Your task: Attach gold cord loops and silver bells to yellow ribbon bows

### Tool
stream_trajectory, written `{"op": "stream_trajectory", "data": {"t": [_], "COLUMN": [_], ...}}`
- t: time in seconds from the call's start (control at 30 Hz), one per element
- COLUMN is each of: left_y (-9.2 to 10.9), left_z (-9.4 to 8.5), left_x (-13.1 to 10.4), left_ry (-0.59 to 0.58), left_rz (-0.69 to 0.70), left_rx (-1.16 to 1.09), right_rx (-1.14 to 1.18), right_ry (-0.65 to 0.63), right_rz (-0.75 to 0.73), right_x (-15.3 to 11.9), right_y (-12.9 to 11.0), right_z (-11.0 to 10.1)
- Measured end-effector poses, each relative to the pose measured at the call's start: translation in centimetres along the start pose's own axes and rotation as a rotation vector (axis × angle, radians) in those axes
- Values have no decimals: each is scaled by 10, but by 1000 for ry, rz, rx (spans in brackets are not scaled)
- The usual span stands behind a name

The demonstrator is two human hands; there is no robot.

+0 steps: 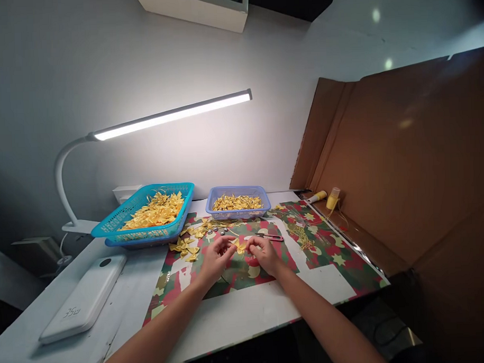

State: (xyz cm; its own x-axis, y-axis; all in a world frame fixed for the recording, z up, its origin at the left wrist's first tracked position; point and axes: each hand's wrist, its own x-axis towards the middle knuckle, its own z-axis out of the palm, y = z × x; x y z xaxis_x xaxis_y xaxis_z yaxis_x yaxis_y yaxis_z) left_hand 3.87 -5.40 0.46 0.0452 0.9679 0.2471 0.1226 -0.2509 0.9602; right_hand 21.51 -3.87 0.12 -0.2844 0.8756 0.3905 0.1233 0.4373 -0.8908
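Observation:
Between my two hands, low over the camouflage-patterned mat, is a small yellow ribbon bow (240, 246). My left hand (219, 255) is closed in a pinch at the bow's left side. From the right, my right hand (264, 253) pinches the bow's other side, with thumb and fingertips together. The fingers partly cover the bow, and any thread or wire in them is too small to make out. Several loose yellow bows (184, 247) lie left of my left hand. Just beyond my right hand rests a pair of thread snips (272, 237) with a reddish handle.
A blue basket (108, 227) heaped with yellow bows stands back left, and a purple basket (238, 214) of golden pieces back centre. A lit lamp (172, 116) reaches overhead. A white power bank (85, 298) lies left. Cardboard (384, 160) walls the right, near yellow thread spools (333, 199).

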Motion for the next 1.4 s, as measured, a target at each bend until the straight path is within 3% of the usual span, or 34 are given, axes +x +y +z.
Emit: {"op": "stream_trajectory", "data": {"t": [0.1, 0.23, 0.4, 0.47, 0.67, 0.77, 0.93, 1.07, 1.13, 1.3, 1.4], "left_y": [1, 0, -2, 0, 8, 7, 4, 7, 8, 9, 7], "left_z": [-1, -2, -1, -2, -5, -4, -1, -1, -1, -2, -2], "left_x": [0, -1, -1, -1, -2, -3, -4, -5, -7, -8, -8], "left_ry": [7, 19, -1, -20, -17, -16, -97, -78, -85, -161, -171], "left_rz": [-44, -47, -7, 41, 214, 207, 174, 142, 124, 136, 128], "left_rx": [-40, -21, 20, 64, 146, 112, 58, 105, 110, 83, 89], "right_rx": [110, 42, -20, -51, -80, -92, -80, -24, -28, -293, -426], "right_ry": [91, 193, 3, -13, 233, 306, 322, 478, 426, -5, -80], "right_rz": [76, 86, 16, -7, -59, -30, -3, 35, 19, -115, -174], "right_x": [-1, -2, -4, -4, -4, -4, -5, -4, -5, -6, -6], "right_y": [-1, 2, 1, -1, 1, 1, 0, 0, -2, -7, -5], "right_z": [-6, -8, 2, 6, -1, -5, -6, -14, -19, -17, -13]}}
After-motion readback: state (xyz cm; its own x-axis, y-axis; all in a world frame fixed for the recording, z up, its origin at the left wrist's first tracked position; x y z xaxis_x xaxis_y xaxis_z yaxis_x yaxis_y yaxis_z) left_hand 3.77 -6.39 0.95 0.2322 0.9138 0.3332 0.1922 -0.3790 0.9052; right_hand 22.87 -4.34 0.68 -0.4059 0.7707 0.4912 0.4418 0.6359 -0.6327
